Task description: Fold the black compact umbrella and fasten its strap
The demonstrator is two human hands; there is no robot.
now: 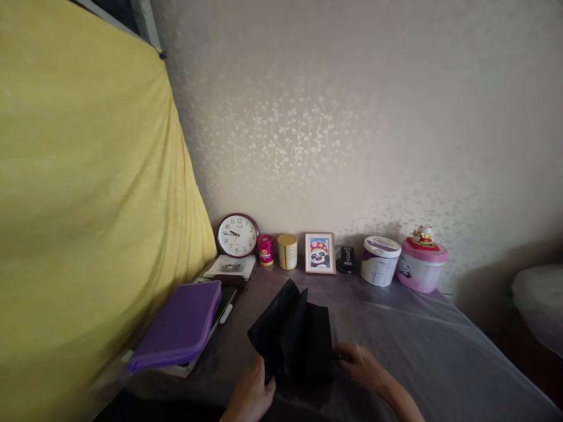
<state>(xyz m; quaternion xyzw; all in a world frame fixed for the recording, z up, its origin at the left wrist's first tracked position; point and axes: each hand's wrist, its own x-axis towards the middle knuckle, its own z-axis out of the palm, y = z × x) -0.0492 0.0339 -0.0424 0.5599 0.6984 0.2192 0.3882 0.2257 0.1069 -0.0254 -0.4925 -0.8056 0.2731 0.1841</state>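
Observation:
A black folded thing [303, 337] stands in front of me over the near part of the table, its stiff-looking panels fanned apart at the top. I cannot make out its exact kind. At its lower left corner, my left hand [253, 390] is closed round a dark part of it. Beside the lower right edge is my right hand [363, 366], its fingers pinched on a small dark end that seems to belong to the same thing. The dark shade hides the underside.
A purple zip case [180, 322] lies on books at left, near a white marker [226, 313]. Along the wall stand a clock [238, 235], a pink can [265, 251], a yellow-lidded can [287, 253], a panda picture frame [320, 254], a black hole punch [347, 259] and two tubs [380, 264].

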